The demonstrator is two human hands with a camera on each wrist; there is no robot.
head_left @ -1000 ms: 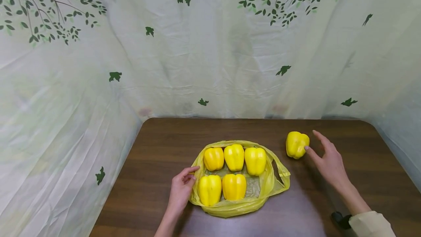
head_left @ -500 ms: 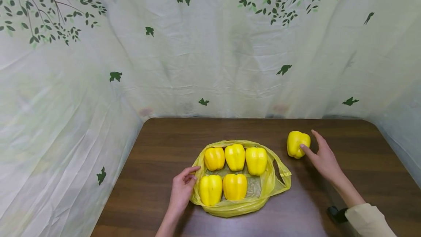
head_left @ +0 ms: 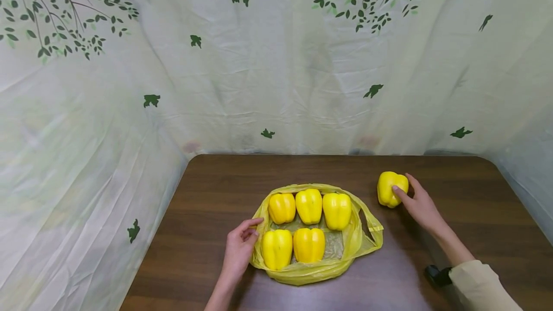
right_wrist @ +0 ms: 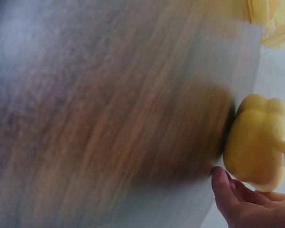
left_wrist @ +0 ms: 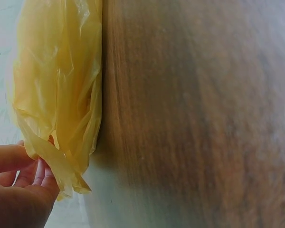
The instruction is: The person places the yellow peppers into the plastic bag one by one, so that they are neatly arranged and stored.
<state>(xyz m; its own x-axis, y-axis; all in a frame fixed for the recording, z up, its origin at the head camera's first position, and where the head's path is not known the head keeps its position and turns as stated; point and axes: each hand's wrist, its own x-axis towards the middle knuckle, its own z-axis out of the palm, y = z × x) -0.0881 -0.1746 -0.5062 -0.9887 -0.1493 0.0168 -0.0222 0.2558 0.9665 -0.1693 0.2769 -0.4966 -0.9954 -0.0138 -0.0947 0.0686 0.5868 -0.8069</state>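
Observation:
In the head view, several yellow bell peppers [head_left: 308, 206] stand in two rows inside a thin yellow plastic bag [head_left: 298, 278] that lies spread at its mouth. My left hand [head_left: 240, 247] pinches the bag's left edge; the left wrist view shows the folded film [left_wrist: 61, 166] between thumb and fingers. Apart from these, a single bell pepper [head_left: 387, 190] sits on the table to the right of the bag. My right hand [head_left: 422, 209] holds it from the right, thumb across its front. The right wrist view has fingers [right_wrist: 223, 190] close against this pepper's side [right_wrist: 256, 147].
The brown wooden table [head_left: 216, 176] has rounded far corners. Behind it hangs a pale curtain [head_left: 276, 76] printed with leaves. A torn-looking handle loop [head_left: 372, 232] of the bag points right, toward the single pepper. A black device [head_left: 438, 275] is at the right wrist.
My right hand has moved left onto the single bell pepper, and its thumb and fingers have come in around it. My left hand and the bag have stayed in place.

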